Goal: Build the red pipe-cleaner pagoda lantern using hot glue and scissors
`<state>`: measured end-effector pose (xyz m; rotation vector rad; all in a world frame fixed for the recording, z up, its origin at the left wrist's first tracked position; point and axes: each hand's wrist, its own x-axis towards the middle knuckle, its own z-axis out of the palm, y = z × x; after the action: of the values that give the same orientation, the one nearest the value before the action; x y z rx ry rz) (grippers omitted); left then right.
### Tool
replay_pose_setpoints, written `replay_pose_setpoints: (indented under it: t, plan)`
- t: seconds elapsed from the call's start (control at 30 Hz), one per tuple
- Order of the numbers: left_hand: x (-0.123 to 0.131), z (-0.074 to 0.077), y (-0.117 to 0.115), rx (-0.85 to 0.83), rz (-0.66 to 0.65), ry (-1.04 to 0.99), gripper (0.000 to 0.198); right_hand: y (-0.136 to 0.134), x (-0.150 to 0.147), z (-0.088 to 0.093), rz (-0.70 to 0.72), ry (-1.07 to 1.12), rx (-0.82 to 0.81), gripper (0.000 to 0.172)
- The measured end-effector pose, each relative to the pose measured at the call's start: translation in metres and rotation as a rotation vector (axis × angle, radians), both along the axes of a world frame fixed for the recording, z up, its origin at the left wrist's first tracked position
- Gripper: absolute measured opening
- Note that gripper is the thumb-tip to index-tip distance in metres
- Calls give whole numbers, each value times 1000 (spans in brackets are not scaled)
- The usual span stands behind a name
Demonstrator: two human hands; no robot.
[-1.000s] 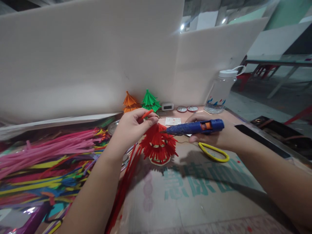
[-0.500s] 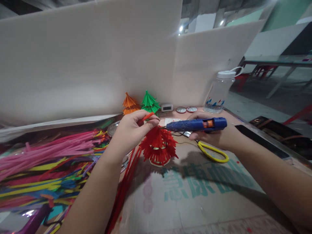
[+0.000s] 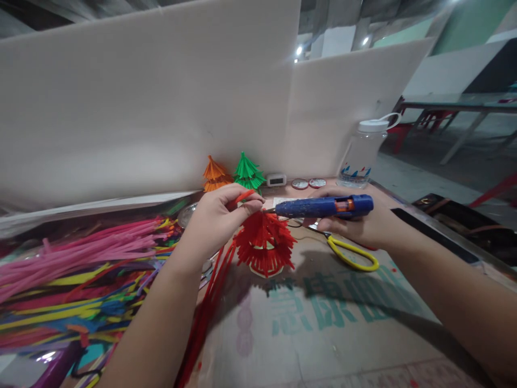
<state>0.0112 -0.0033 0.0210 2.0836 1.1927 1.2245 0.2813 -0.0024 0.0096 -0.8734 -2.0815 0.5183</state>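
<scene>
Blue glue gun (image 3: 319, 207) sitting higher than earlier, nozzle (image 3: 272, 210) nearing top of red tree (image 3: 266, 258). Right hand (image 3: 359, 229) gripping gun; left hand (image 3: 218, 216) pinching red stem (image 3: 244, 198). Tree standing mid-worktop (image 3: 380, 196), tiers showing, top seemingly unfinished; far orange tree (image 3: 214, 173), green tree (image 3: 247, 170) looking complete.

Fingers of the left hand (image 3: 226, 213) obscure the top of a red tree (image 3: 270, 260). The right hand (image 3: 357, 229) hides the glue gun's (image 3: 307, 207) grip; a purple object (image 3: 67, 360) leaves frame at lower left.
</scene>
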Motion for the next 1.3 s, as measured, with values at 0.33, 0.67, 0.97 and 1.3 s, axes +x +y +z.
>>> replay_pose_setpoints:
  t: [0.33, 0.67, 0.97, 1.3]
  plan:
    - [1, 0, 1, 6, -3, 17, 17, 6, 0, -6, -13, 15, 56, 40]
    - [1, 0, -1, 6, -2, 21, 17, 8, 3, -10, 5, 26, -14, 38]
    - [1, 0, 1, 15, 4, 30, 18, 5, 0, -6, -25, 15, 26, 40]
    - [1, -1, 1, 8, 5, 29, 18, 7, 1, -7, -5, 25, 14, 36]
